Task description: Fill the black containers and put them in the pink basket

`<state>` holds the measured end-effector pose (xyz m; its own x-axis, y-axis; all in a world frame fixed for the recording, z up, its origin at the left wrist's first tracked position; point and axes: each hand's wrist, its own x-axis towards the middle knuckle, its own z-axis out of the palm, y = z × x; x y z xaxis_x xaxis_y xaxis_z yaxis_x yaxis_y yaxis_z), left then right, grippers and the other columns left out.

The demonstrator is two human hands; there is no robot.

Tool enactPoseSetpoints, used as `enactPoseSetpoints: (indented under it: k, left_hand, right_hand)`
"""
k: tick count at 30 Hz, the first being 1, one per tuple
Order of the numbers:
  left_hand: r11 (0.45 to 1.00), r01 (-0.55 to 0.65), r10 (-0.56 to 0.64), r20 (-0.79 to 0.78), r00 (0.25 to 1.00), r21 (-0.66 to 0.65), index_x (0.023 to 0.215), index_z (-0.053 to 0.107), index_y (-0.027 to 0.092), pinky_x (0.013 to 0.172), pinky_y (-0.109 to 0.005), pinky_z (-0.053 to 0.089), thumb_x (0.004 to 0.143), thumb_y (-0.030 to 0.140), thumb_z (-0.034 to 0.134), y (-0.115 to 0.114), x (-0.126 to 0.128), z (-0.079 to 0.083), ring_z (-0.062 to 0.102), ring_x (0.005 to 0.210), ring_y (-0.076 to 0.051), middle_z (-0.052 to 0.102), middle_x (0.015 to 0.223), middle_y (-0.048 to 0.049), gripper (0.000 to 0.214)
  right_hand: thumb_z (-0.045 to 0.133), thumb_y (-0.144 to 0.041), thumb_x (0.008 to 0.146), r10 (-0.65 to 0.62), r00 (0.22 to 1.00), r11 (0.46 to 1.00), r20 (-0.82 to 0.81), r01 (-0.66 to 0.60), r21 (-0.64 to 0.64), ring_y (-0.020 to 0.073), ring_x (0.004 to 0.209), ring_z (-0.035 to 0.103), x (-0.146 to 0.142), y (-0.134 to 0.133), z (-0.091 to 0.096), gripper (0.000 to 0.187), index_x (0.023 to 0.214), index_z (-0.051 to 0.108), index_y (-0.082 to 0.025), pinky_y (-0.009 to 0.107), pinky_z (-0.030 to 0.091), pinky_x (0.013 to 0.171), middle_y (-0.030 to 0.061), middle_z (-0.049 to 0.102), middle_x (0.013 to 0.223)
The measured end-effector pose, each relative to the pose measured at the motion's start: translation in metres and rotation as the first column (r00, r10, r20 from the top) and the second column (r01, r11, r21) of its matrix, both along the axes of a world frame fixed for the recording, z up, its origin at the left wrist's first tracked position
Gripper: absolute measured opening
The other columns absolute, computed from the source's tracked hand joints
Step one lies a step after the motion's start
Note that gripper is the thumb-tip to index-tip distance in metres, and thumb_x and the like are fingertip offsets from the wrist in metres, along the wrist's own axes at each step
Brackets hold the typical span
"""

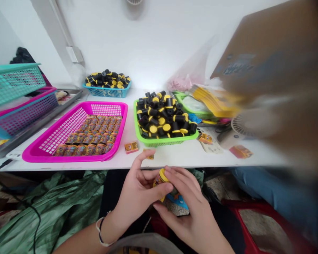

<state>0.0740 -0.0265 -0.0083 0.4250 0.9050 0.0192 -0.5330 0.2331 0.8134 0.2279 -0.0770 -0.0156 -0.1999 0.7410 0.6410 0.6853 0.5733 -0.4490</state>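
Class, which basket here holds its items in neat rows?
The pink basket: labelled containers stand in rows, unlike the loose black-and-yellow heaps in the green basket and blue basket.

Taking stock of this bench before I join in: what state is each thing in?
Left hand: gripping the canister
Right hand: wrapped around the canister
Yellow-capped canister: labelled, held between both hands
Magenta basket: labelled canisters in rows, part of its floor bare
Green basket: heaped with loose black yellow-capped canisters
Blue basket: likewise heaped
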Motion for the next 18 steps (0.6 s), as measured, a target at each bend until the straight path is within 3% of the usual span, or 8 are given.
enactPoseSetpoints:
  k: [3, 6, 9, 11, 13, 18]
  left_hand:
    - [0.998, -0.06, 0.061, -0.077, 0.995, 0.02, 0.139, 0.028, 0.029, 0.079, -0.022, 0.056, 0.069, 0.008, 0.092, -0.001, 0.003, -0.001, 0.074, 0.082, -0.012, 0.08, 0.094, -0.0004, 0.097]
    - [0.996, -0.059, 0.065, -0.109, 0.992, 0.06, 0.138, 0.022, 0.037, 0.072, -0.018, 0.054, 0.066, 0.009, 0.094, 0.0, 0.002, 0.0, 0.07, 0.079, -0.009, 0.073, 0.098, 0.0055, 0.106]
    - [0.99, 0.131, -0.127, -0.077, 0.989, 0.044, 0.138, 0.022, 0.036, 0.064, -0.016, 0.051, 0.074, 0.019, 0.092, 0.003, -0.002, -0.002, 0.066, 0.071, -0.006, 0.068, 0.097, 0.0057, 0.097]
    - [0.932, 0.362, -0.361, -0.054, 0.931, 0.012, 0.145, 0.015, 0.032, 0.061, -0.016, 0.049, 0.083, 0.031, 0.086, 0.005, -0.005, -0.005, 0.065, 0.063, -0.008, 0.069, 0.083, 0.0059, 0.095]
    - [0.866, 0.5, -0.5, -0.011, 0.866, -0.014, 0.151, 0.009, 0.028, 0.055, -0.016, 0.046, 0.086, 0.037, 0.082, 0.006, -0.007, -0.01, 0.062, 0.055, -0.008, 0.066, 0.069, 0.0081, 0.098]
    - [0.839, 0.544, -0.54, 0.087, 0.837, -0.022, 0.155, 0.011, 0.028, 0.054, -0.015, 0.044, 0.081, 0.032, 0.087, 0.002, -0.008, -0.022, 0.059, 0.05, -0.007, 0.066, 0.067, 0.0089, 0.106]
  right_hand:
    - [0.069, -0.008, 0.087, -0.101, 0.994, 0.984, 0.042, 0.093, 0.153, 0.0252, 0.128, 0.051, -0.002, 0.002, -0.006, 0.048, 0.135, 0.059, -0.015, 0.038, 0.047, 0.11, 0.0106, 0.067, 0.129]
    - [0.063, -0.002, 0.085, -0.108, 0.989, 0.972, 0.099, 0.084, 0.22, 0.026, 0.117, 0.054, -0.002, 0.002, -0.006, 0.046, 0.131, 0.06, -0.012, 0.043, 0.044, 0.108, 0.0114, 0.067, 0.121]
    - [0.062, -0.002, 0.081, -0.046, 0.996, 0.978, 0.076, 0.029, 0.207, 0.0268, 0.116, 0.055, -0.004, 0.003, -0.002, 0.048, 0.128, 0.06, -0.011, 0.045, 0.045, 0.106, 0.0123, 0.066, 0.12]
    - [0.062, -0.005, 0.078, 0.006, 0.999, 0.978, 0.033, -0.013, 0.207, 0.0271, 0.117, 0.056, -0.006, 0.002, 0.001, 0.05, 0.127, 0.059, -0.01, 0.044, 0.047, 0.105, 0.0132, 0.065, 0.12]
    - [0.063, -0.008, 0.076, 0.046, 0.999, 0.977, 0.029, -0.051, 0.207, 0.0272, 0.119, 0.056, -0.009, 0.001, 0.002, 0.053, 0.128, 0.058, -0.009, 0.044, 0.046, 0.108, 0.0136, 0.066, 0.121]
    - [0.062, -0.007, 0.076, 0.101, 0.995, 0.972, -0.001, -0.098, 0.213, 0.0226, 0.117, 0.06, -0.013, 0.0, 0.003, 0.049, 0.124, 0.059, -0.013, 0.041, 0.04, 0.116, 0.0091, 0.069, 0.116]
